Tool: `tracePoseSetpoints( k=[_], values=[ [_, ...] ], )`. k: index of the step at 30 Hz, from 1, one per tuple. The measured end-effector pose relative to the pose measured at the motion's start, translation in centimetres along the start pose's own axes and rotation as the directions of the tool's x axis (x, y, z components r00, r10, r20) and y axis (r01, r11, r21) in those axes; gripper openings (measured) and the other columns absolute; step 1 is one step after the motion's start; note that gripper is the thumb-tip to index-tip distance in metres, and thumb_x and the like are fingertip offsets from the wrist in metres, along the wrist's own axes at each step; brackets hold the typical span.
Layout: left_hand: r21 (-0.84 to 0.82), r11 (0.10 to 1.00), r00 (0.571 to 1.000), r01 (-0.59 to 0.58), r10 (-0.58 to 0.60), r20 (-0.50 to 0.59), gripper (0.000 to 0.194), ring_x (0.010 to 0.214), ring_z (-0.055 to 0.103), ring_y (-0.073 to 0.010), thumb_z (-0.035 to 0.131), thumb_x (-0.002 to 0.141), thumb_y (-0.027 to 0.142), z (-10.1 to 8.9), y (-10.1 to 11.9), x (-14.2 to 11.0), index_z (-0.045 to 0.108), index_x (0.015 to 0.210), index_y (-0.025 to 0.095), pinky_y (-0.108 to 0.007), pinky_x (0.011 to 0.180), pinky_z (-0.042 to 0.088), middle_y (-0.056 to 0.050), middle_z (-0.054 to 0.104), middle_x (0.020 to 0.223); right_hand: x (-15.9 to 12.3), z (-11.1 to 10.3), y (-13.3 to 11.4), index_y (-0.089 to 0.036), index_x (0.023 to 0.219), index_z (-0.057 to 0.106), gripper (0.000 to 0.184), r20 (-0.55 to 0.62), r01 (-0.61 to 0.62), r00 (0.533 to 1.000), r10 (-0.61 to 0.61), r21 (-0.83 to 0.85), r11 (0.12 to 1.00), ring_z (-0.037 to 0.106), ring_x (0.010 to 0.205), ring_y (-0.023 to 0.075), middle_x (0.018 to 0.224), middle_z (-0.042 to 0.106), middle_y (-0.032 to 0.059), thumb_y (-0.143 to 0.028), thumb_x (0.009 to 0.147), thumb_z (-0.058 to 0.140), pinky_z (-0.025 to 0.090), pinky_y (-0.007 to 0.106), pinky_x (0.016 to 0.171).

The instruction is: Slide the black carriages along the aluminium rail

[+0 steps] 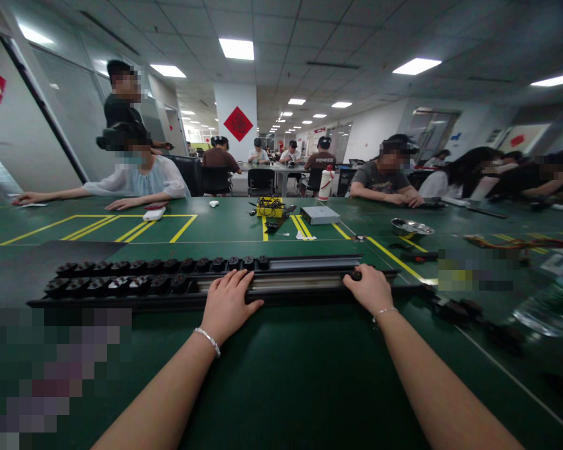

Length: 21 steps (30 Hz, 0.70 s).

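Observation:
Two long black tracks lie side by side across the green table, the near track point(300, 285) and the far track point(314, 263). Round black socket modules point(97, 286) sit in rows along their left parts, several in each. My left hand point(229, 306) rests on the near track, just right of its last module, fingers stretched over the channel. Toward the track's right end, my right hand point(370, 289) closes on a small black socket module point(355, 275), mostly hidden by the fingers. Bare channel shows between my hands.
Loose black modules point(460, 309) lie to the right, near a clear plastic bottle point(551, 306). Beyond the tracks are a metal bowl point(411, 227), a grey box point(319, 215) and a yellow box with cables point(269, 207). People sit across the table.

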<state>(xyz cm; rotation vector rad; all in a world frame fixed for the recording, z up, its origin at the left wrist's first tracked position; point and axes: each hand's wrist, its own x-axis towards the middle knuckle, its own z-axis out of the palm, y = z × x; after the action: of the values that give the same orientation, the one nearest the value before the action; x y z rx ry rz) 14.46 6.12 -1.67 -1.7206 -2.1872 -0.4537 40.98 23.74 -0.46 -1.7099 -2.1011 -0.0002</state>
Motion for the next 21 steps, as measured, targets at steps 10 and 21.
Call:
tracePoseSetpoints(
  k=[10, 21],
  values=[
    [-0.008, 1.000, 1.000, 0.008, -0.008, -0.004, 0.058, 0.125, 0.036, -0.0251, 0.053, 0.073, 0.051, 0.1, 0.0, 0.0, 0.044, 0.126, 0.029, -0.041, 0.098, 0.029, -0.003, 0.047, 0.132, -0.3, 0.1, 0.1, -0.019, 0.088, 0.057, 0.028, -0.022, 0.023, 0.999, -0.023, -0.010, 1.000, 0.051, 0.089, 0.0233, 0.090, 0.059, 0.0073, -0.040, 0.073, 0.046, 0.036, 0.032, 0.071],
    [0.002, 0.999, 0.999, 0.038, -0.038, -0.005, 0.060, 0.127, 0.034, -0.0262, 0.053, 0.071, 0.048, -0.1, 1.0, -0.1, 0.045, 0.125, 0.024, -0.042, 0.101, 0.027, -0.005, 0.046, 0.133, -0.4, -0.1, 0.0, -0.021, 0.086, 0.054, 0.025, -0.028, -0.001, 1.000, 0.002, 0.016, 1.000, 0.052, 0.088, 0.0233, 0.088, 0.060, 0.0056, -0.041, 0.072, 0.047, 0.036, 0.031, 0.069]
  ],
)
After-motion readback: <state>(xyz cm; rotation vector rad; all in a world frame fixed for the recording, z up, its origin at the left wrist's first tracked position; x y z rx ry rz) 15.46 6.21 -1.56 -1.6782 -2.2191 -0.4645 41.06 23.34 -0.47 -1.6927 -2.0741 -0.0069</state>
